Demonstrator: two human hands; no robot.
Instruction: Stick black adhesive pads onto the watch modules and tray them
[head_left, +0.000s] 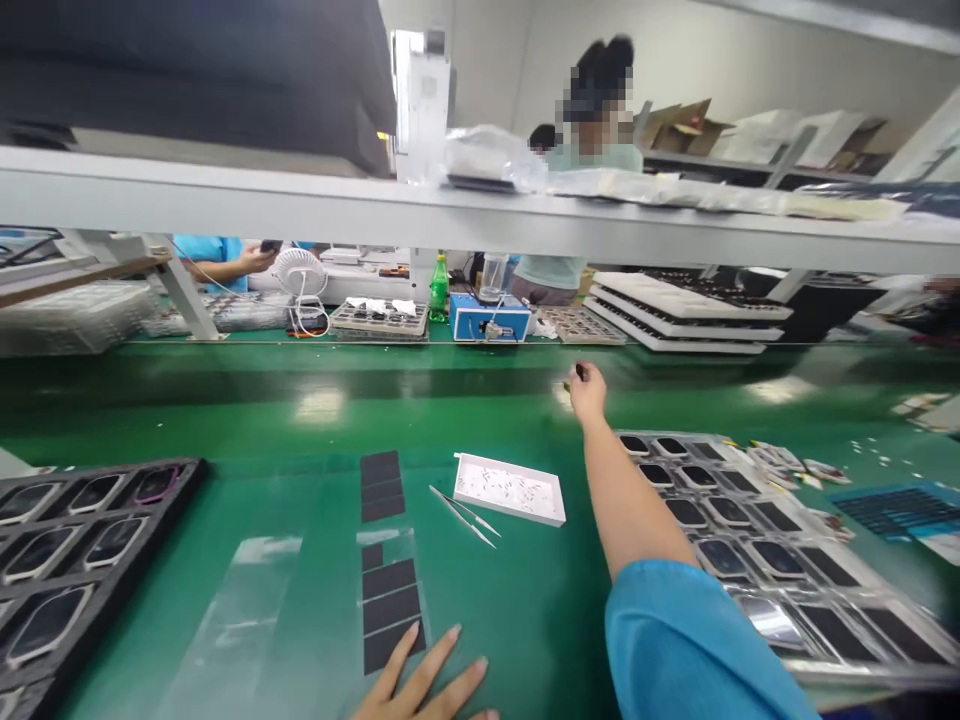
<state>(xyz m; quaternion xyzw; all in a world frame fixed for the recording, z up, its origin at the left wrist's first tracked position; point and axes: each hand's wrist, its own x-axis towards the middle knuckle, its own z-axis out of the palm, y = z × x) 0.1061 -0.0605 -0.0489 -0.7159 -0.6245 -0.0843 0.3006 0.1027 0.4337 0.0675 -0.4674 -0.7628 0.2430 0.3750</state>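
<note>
My left hand (427, 680) lies flat at the bottom edge with its fingers spread, the fingertips by a clear sheet of black rectangular pieces (390, 605). Another set of black pieces (382, 487) sits just beyond. My right hand (588, 392) reaches far forward over the green bench, its fingers closed around something small and dark that I cannot make out. Metal tweezers (466, 518) rest beside a shallow white tray (551, 513) scattered with tiny dark bits. Under my right forearm's side stands a clear tray (795, 535) of black-faced, watch-like frames.
A black foam tray (169, 520) with similar frames stands at left, near a clear plastic sheet (247, 610). Across the bench are a blue box (469, 325), a green bottle (439, 290), a small fan (300, 275) and stacked white trays (660, 325). A shelf beam (480, 220) crosses overhead. Other people are beyond.
</note>
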